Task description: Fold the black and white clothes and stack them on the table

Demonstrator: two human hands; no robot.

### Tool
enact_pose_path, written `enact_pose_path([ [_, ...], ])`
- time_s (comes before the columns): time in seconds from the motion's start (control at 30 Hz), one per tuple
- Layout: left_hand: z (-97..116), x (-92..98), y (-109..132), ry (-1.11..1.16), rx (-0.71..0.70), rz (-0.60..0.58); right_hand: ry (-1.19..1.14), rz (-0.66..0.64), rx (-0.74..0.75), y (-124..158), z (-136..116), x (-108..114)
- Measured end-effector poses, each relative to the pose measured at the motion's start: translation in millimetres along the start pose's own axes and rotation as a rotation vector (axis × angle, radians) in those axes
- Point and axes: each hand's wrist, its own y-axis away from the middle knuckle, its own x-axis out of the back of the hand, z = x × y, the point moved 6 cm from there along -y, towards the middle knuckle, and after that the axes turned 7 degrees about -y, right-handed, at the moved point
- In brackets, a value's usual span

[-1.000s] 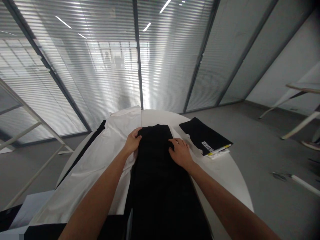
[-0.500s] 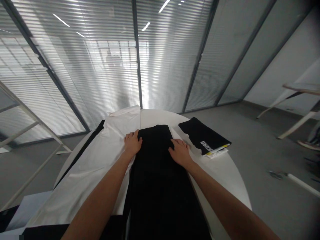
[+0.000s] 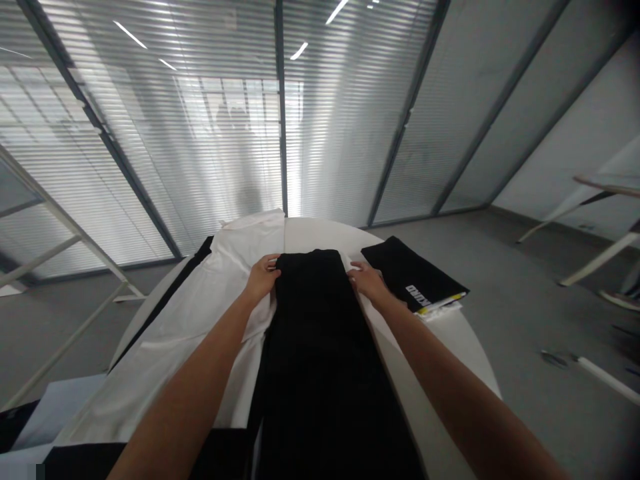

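Observation:
A long folded black garment (image 3: pixel 320 347) runs lengthwise down the middle of a round white table, its far end squared off. My left hand (image 3: pixel 263 277) is at the far left corner, fingers and thumb closed on the cloth's edge. Across from it, my right hand (image 3: pixel 370 283) has its fingers curled at the right edge of the same garment; the fingertips are partly hidden. White cloth (image 3: pixel 195 333) lies spread to the left, under my left forearm. Beside my right hand rests a flat black folded item (image 3: pixel 410 270) with white lettering and a yellow strip.
The round white table (image 3: pixel 320 230) stands before a glass partition with blinds (image 3: pixel 225 147). A white metal frame (image 3: pixel 75 247) stands on the left. At the right are another table's legs (image 3: pixel 600 260) and a white pole (image 3: pixel 607 380) low down.
My hands have shifted from lying spread on the black garment to its two side edges, fingers now curled in. The right hand has moved slightly right. The camera view has shifted a little.

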Motion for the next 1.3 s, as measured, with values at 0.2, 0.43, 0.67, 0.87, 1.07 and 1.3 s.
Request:
enact_pose_path([
  [0.2, -10.1, 0.3, -5.8, 0.049, 0.094, -0.013, -0.006, -0.064, -0.132, -19.0, -5.9, -6.2],
  [0.43, -1.4, -7.3, -5.5, -0.396, 0.031, 0.086, 0.029, -0.08, -0.114, -34.0, 0.2, -10.4],
  [0.67, 0.0, -5.7, -1.5, 0.06, 0.149, -0.013, -0.062, -0.098, -0.11, -32.2, 0.1, -15.0],
  [0.87, 17.9, 4.0, 3.2, 0.17, 0.235, -0.047, -0.167, -0.136, -0.144, -21.9, -17.2, -5.7],
  [1.07, 26.6, 8.8, 5.2, 0.2, 0.295, -0.089, -0.329, -0.19, -0.179, -16.8, -26.7, -7.2],
  [1.3, 34.5, 0.3, 6.0, 0.406, 0.203, -0.105, -0.569, -0.239, -0.078, -21.6, -28.4, -10.3],
])
